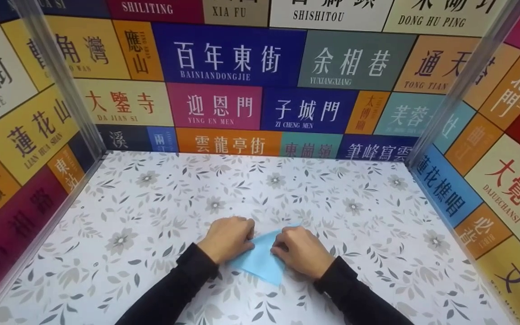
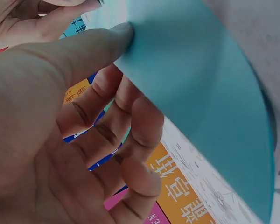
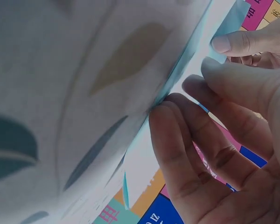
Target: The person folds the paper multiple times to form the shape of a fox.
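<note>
A sheet of light blue paper (image 1: 262,266) is between my two hands, low over the flowered tabletop. Its far corner shows just beyond my right hand. My left hand (image 1: 230,237) pinches the left side; in the left wrist view the thumb lies flat on the paper (image 2: 196,84), with fingers curled behind its edge. On the other side, my right hand (image 1: 303,250) holds the paper between thumb and bent fingers. The right wrist view shows the sheet nearly edge-on, with the right fingertips (image 3: 161,114) along its edge and the left thumb (image 3: 242,42) farther up.
A white tabletop (image 1: 165,207) with grey flowers and leaves spreads under both hands. Panels printed with colourful street-name signs (image 1: 228,54) stand at the back and both sides. Clear strips or posts (image 1: 61,76) run up the two back corners.
</note>
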{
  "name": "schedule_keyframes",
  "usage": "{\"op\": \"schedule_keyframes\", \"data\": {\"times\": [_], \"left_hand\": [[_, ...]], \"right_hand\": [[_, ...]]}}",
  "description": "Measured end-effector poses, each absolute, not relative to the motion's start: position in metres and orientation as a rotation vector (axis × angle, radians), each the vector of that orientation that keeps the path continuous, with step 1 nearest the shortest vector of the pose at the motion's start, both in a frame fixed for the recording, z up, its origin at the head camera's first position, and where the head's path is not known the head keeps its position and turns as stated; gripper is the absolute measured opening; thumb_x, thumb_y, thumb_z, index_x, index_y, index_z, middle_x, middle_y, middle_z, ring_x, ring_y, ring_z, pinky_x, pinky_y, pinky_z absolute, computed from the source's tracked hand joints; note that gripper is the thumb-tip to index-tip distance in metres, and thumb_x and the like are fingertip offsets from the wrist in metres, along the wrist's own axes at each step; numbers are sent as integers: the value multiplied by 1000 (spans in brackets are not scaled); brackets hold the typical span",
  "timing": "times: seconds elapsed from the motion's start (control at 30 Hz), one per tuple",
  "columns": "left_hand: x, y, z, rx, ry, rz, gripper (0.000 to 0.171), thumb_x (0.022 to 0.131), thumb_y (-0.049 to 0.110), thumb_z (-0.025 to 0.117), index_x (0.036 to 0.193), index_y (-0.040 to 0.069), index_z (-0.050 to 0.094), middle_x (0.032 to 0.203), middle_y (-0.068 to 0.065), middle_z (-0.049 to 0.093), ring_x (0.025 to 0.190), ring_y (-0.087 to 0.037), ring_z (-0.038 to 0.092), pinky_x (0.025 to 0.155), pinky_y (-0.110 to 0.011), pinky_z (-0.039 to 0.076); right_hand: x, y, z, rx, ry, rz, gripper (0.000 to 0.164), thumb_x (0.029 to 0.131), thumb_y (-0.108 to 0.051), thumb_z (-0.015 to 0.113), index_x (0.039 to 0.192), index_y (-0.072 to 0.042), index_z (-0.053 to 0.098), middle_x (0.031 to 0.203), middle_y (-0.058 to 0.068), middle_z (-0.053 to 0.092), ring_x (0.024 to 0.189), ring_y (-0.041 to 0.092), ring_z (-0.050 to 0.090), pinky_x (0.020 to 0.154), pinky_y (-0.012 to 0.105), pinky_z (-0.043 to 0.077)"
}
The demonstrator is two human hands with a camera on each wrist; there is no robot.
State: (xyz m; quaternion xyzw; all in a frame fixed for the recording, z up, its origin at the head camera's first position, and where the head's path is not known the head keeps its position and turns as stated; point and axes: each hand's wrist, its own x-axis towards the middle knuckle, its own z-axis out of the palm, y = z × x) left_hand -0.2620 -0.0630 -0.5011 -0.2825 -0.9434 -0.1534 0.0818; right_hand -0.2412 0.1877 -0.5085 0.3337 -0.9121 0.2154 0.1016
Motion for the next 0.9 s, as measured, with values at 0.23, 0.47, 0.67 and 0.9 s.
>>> {"op": "schedule_keyframes", "data": {"times": [0.23, 0.47, 0.67, 0.9], "left_hand": [[-262, -63, -492, -890, -2785, -504, 23, 93, 20, 95, 89, 17, 73, 78, 1, 77, 63, -18, 63, 57, -32, 45], [-259, -63, -483, -913, -2740, -538, 22, 95, 23, 96, 90, 17, 76, 80, 2, 79, 64, -18, 65, 57, -31, 47], [-257, -63, -475, -944, -2628, -512, 22, 95, 23, 98, 94, 17, 77, 83, 2, 79, 67, -19, 70, 59, -31, 52], [-250, -63, -463, -944, -2483, -509, 20, 97, 25, 97, 96, 19, 78, 87, 4, 80, 74, -16, 74, 65, -32, 57]], "right_hand": [[-242, 190, -501, 966, -2585, 674, 6, 97, -10, 92, 95, -10, 87, 83, 1, 77, 74, 13, 71, 69, 30, 61], [-240, 193, -485, 905, -2507, 717, 4, 101, -13, 91, 98, -12, 88, 88, 1, 78, 78, 13, 76, 71, 28, 65], [-237, 193, -477, 864, -2430, 649, 8, 99, -13, 93, 106, -13, 88, 95, 2, 78, 79, 14, 76, 69, 30, 64], [-234, 191, -468, 876, -2285, 520, 18, 99, -15, 95, 114, -14, 86, 104, 4, 74, 89, 18, 72, 71, 32, 64]]}}
